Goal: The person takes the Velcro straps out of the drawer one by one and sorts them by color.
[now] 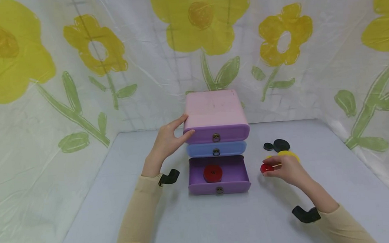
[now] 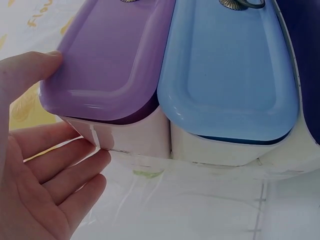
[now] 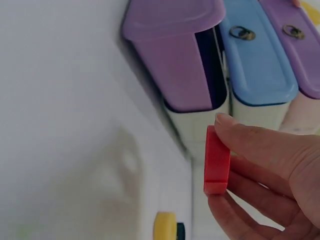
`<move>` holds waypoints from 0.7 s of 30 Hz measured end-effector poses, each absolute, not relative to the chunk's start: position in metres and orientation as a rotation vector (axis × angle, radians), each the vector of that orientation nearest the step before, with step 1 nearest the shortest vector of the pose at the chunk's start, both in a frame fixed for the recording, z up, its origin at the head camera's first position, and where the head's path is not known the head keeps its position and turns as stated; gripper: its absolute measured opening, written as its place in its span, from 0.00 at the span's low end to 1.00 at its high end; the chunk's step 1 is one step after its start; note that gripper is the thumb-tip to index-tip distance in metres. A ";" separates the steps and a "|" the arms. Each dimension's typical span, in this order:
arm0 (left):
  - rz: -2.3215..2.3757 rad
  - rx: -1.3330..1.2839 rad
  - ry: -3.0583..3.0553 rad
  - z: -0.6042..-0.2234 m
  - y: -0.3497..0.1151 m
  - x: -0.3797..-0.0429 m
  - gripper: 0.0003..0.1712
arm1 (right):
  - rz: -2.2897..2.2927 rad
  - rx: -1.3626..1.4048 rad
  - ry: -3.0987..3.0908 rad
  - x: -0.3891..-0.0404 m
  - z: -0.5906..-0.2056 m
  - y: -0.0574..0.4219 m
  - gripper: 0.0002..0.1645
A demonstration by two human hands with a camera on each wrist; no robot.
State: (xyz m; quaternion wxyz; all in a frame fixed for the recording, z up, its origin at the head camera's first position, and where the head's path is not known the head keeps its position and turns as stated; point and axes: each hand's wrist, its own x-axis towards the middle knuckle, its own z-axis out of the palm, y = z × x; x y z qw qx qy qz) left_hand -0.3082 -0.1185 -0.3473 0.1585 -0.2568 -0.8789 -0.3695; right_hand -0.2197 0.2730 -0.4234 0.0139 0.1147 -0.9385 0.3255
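Note:
A small drawer cabinet [image 1: 215, 107] with a pink top stands at the back middle. Its top purple drawer [image 1: 195, 137] and middle blue drawer [image 1: 197, 150] are closed; the bottom purple drawer [image 1: 198, 189] is pulled out, and a large red disc [image 1: 208, 175] lies inside. My left hand [image 1: 165, 143] rests on the cabinet's upper left corner, thumb against the top drawer's front and relaxed fingers touching the side. Right of the pulled-out drawer, my right hand [image 1: 289, 169] pinches a smaller red disc [image 3: 217, 165] between thumb and fingers, held on edge above the table.
Two black discs, one large [image 1: 281, 145] and one small [image 1: 268, 146], lie on the table right of the cabinet. A yellow disc [image 1: 291, 154] sits partly hidden behind the right hand. A curtain [image 1: 165, 82] with printed flowers hangs behind the table [image 1: 221, 224].

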 end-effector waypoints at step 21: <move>-1.048 -0.744 -2.493 -0.348 -0.119 -0.308 0.38 | 0.982 0.259 -2.984 -0.213 -0.454 0.297 0.27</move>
